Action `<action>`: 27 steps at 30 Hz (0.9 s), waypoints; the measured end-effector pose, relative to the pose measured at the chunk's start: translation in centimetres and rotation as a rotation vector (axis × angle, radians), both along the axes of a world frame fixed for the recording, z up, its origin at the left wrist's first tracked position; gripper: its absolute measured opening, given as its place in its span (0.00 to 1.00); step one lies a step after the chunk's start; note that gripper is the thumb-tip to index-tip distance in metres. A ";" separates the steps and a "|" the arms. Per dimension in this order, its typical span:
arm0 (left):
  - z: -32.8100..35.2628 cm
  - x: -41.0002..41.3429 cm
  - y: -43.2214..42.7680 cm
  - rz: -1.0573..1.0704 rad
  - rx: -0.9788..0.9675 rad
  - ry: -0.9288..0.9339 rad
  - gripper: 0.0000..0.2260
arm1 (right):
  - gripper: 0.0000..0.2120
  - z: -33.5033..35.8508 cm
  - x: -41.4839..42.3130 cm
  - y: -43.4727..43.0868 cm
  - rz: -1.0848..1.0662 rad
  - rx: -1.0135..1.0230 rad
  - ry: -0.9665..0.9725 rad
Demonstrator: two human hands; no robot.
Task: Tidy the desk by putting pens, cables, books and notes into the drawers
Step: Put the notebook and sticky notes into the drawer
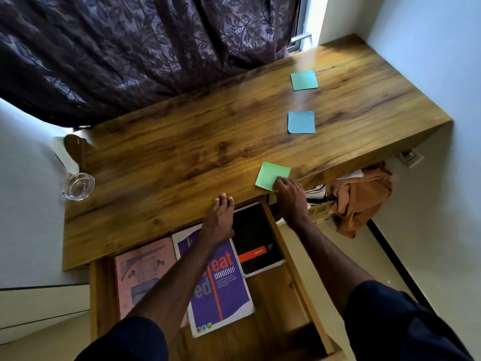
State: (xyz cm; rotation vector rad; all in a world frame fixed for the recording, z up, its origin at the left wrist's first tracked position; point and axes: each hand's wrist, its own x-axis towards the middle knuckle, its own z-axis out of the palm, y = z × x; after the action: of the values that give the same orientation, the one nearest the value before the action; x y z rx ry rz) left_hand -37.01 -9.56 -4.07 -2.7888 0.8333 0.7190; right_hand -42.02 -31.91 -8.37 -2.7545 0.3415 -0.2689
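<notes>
On the wooden desk lie three sticky-note pads: a teal one far back, a blue one in the middle, and a green one near the front edge. My right hand pinches the green pad's near corner with its fingertips. My left hand rests with straight fingers on the desk's front edge above the pulled-out drawer. Inside the drawer lie a pink book, a purple book and a black book.
A glass ashtray sits at the desk's left end. A dark curtain hangs behind the desk. Orange cloth is piled under the desk's right side, beside a white wall.
</notes>
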 end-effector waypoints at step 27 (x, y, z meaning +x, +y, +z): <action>-6.7 -19.4 9.9 0.420 -0.401 0.294 0.13 | 0.26 -7.5 -21.9 10.9 0.322 -0.008 0.753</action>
State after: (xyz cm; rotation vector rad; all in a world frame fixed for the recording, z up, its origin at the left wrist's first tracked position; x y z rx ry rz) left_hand -56.40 0.32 -10.74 -3.3243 0.4664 1.1640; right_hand -63.95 -21.01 -15.85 -2.7529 0.0651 0.8614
